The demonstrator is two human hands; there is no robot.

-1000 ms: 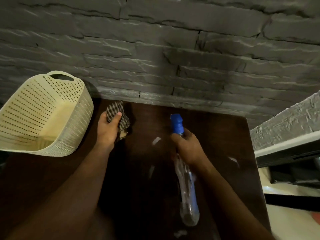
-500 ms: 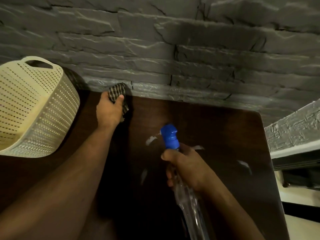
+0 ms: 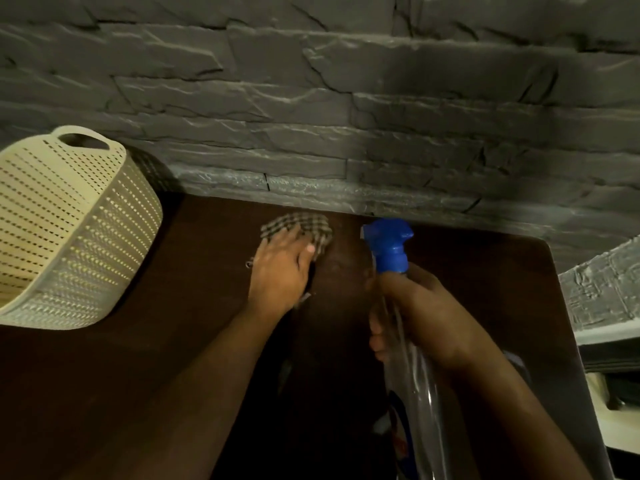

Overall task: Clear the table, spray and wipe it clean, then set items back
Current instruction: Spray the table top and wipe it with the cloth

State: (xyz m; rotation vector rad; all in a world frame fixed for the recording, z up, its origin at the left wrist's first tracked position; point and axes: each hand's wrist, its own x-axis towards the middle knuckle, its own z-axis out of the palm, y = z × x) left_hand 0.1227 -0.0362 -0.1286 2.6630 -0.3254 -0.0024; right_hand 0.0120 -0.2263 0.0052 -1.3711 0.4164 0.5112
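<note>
The grey stone-pattern wall (image 3: pixel 346 98) filled the upper half of the frame. Below it, the dark brown table (image 3: pixel 138 375) occupied the lower half, its far edge meeting the wall and its right corner visible at right of centre. A faint wet sheen showed on the surface near the centre.

The cream perforated basket (image 3: pixel 69 237) stood at the left edge of the frame, on the table's left side, tilted in this wide-angle view, with one handle cut-out at its top. Its contents could not be seen.

The spray bottle (image 3: pixel 415 393) ran from the lower centre-right upward, its clear body slanted and its blue trigger head (image 3: pixel 388 244) pointing toward the wall at centre frame. The right hand (image 3: pixel 422 313) gripped the bottle's neck just below the blue head, fingers curled round it.

The left hand (image 3: pixel 280 271) lay at centre frame, palm down, fingers extended and pressing the checked cloth (image 3: pixel 304 230) flat against the table close to the wall. The cloth showed beyond the fingertips, and a small part of it at the heel of the hand. Cloth and bottle head were near each other but apart.
</note>
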